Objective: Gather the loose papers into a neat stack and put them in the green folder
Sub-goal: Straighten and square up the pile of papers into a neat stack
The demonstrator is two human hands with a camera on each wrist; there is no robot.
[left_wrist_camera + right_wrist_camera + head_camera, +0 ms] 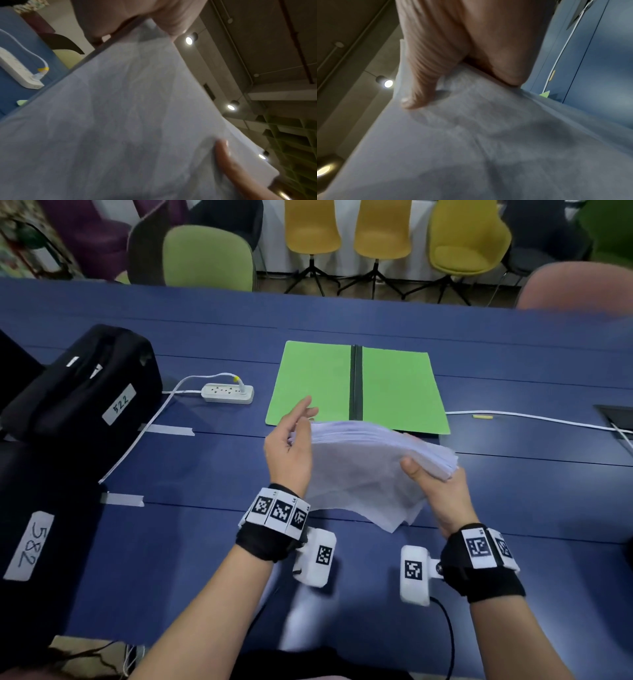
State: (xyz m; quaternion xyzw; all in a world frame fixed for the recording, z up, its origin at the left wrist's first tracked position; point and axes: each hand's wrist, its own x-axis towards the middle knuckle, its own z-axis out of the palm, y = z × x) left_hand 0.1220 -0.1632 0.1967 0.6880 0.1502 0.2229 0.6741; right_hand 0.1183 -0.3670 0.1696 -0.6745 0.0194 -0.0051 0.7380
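Over blue table (513, 508), fingers of left hand (291, 453) and right hand (442, 494) pinch thick papers (359, 460).

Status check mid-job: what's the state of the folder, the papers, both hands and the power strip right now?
green folder, open flat on the table, empty.
paper stack, held above the table, edges uneven.
left hand, holds the stack's left edge.
right hand, grips the right edge, thumb on top.
power strip, top sockets unused.
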